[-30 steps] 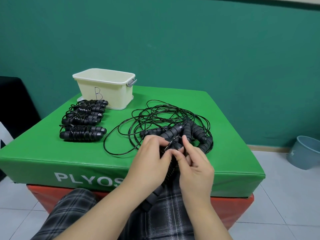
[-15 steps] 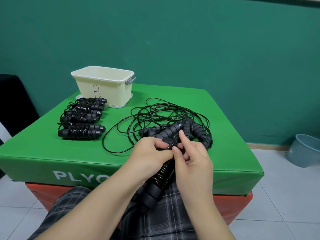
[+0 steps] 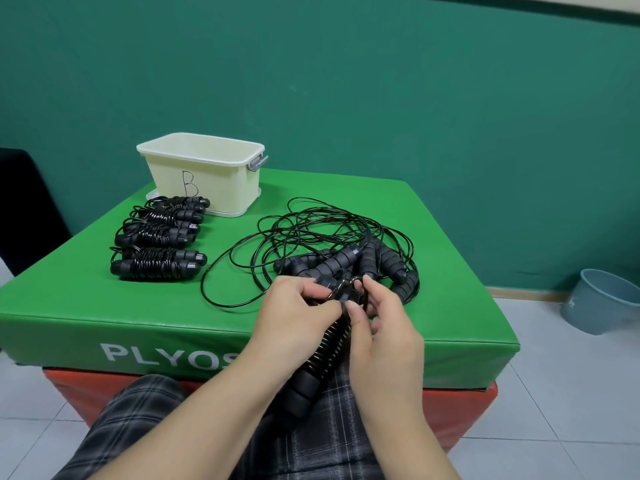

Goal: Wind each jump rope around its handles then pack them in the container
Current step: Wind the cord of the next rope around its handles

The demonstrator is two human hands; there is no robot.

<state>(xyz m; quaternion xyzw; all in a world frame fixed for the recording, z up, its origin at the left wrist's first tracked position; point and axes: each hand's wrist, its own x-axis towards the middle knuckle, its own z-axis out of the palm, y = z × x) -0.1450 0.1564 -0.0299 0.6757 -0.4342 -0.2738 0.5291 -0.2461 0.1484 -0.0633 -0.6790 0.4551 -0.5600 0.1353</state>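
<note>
A black jump rope (image 3: 320, 358), its cord coiled round both handles, hangs over the near edge of the green box (image 3: 69, 306). My left hand (image 3: 294, 313) grips its upper end. Beside it, my right hand (image 3: 384, 327) pinches the cord's last loop at the handle tops. A tangle of unwound ropes (image 3: 332, 244) with black handles lies just behind my hands. Several wound ropes (image 3: 159, 237) lie in a row at the left. The cream container (image 3: 204, 174) marked B stands at the back left; its inside is hidden.
The green box rests on a red box (image 3: 460, 410). A blue-grey bucket (image 3: 602, 303) stands on the tiled floor at the right. A dark object (image 3: 24, 209) stands at the left edge. My plaid-clad lap (image 3: 329, 438) is under the rope.
The wound rope has tilted so more of its lower handles shows below my hands. My right fingers have shifted on the cord's end loop. The view has dropped slightly.
</note>
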